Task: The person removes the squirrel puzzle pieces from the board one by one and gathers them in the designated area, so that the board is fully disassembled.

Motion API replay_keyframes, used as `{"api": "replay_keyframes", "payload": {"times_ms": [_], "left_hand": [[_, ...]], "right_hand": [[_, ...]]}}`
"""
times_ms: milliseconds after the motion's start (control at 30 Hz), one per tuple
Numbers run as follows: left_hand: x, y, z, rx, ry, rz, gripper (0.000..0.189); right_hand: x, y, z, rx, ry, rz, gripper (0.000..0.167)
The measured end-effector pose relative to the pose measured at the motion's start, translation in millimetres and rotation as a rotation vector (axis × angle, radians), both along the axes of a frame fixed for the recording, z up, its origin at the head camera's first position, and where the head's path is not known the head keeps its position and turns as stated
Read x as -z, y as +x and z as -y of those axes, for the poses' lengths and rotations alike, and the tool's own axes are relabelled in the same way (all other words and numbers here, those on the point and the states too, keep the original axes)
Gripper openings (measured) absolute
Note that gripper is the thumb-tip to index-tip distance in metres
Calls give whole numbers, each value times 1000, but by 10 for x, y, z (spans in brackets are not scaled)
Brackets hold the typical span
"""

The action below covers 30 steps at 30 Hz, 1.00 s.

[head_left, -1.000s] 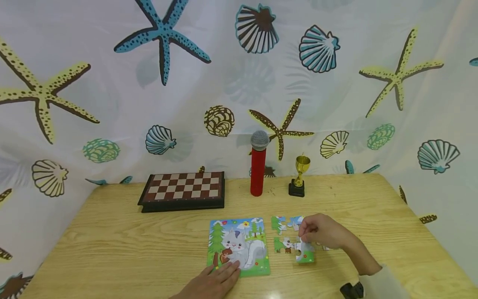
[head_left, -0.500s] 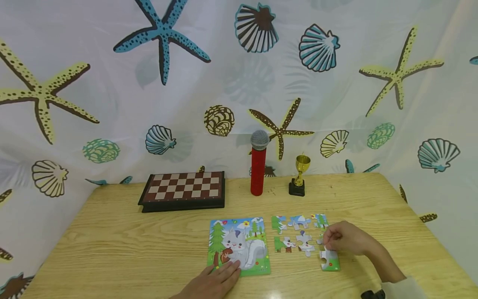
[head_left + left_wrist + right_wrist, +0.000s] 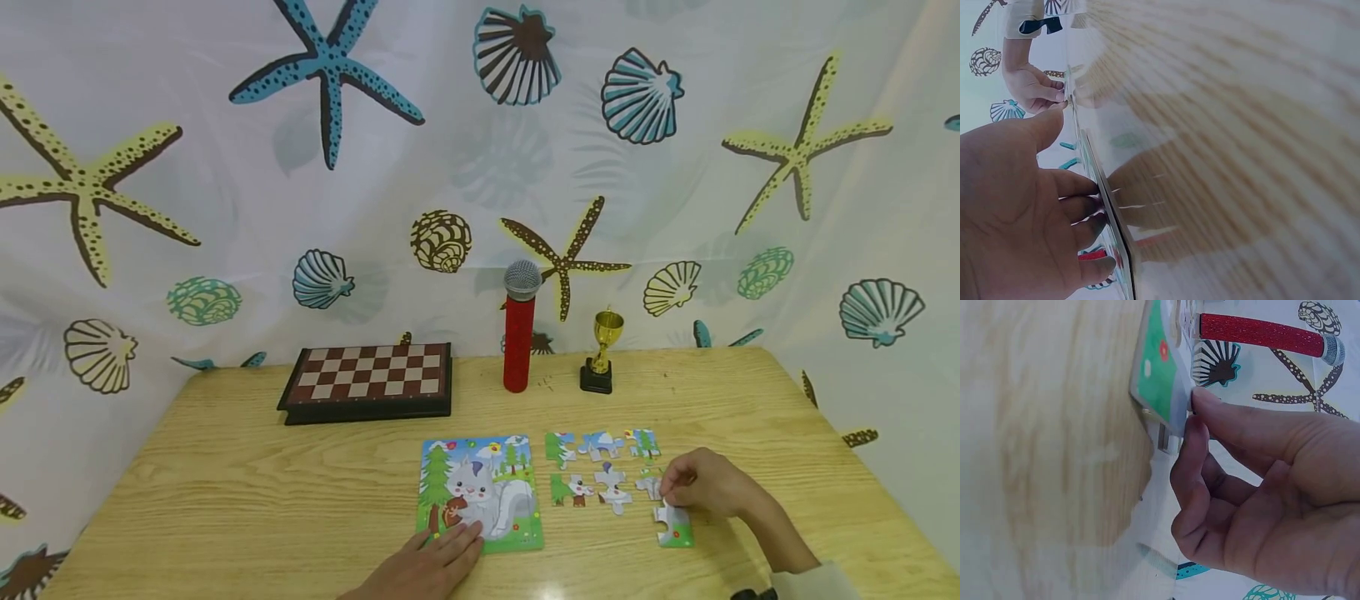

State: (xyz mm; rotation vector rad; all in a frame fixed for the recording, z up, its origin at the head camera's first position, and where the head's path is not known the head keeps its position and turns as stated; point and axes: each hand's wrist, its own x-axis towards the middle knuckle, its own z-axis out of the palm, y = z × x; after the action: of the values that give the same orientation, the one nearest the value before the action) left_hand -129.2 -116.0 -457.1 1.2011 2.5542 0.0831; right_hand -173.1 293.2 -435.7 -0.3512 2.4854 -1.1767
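A corner puzzle piece [image 3: 678, 530], green and grey with a red flower, is pinched between thumb and forefinger of my right hand [image 3: 708, 483]. In the right wrist view the same green piece [image 3: 1159, 369] is tilted above the table. My left hand [image 3: 427, 562] rests its fingers on the lower edge of a square squirrel picture board [image 3: 480, 475]. The left wrist view shows those fingers [image 3: 1088, 215] straight against the board's edge. Between the board and my right hand lie several separate puzzle pieces in two rows, among them a squirrel-face piece [image 3: 613, 490] and a tree piece [image 3: 558, 448].
Behind the board sits a chessboard box [image 3: 367, 382]. A red microphone [image 3: 517, 342] stands upright near the back edge, with a small gold trophy cup [image 3: 602, 350] to its right. A shell-patterned cloth [image 3: 465, 150] hangs behind the wooden table [image 3: 247, 500].
My right hand has carried the corner puzzle piece rightward and slightly nearer, beyond the rows of loose pieces. The left hand has stayed on the picture board.
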Motion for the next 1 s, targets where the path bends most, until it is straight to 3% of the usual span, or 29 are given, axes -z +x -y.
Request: {"api": "replay_keyframes", "payload": {"times_ms": [200, 367, 600, 833, 1000], "left_hand": [[-5, 2, -11, -9, 5, 18, 78], [-21, 5, -13, -12, 17, 23, 79], [-56, 10, 32, -50, 29, 58, 82], [-63, 20, 98, -95, 60, 48, 76], [-108, 27, 157, -157, 82, 83, 75]], "right_hand": [[30, 18, 56, 88, 86, -24, 4], [-66, -19, 188, 95, 141, -78, 4], [-232, -150, 599, 8, 91, -104, 4], [-165, -235, 1020, -94, 1, -122, 4], [-142, -288, 1315, -132, -35, -131, 7]]}}
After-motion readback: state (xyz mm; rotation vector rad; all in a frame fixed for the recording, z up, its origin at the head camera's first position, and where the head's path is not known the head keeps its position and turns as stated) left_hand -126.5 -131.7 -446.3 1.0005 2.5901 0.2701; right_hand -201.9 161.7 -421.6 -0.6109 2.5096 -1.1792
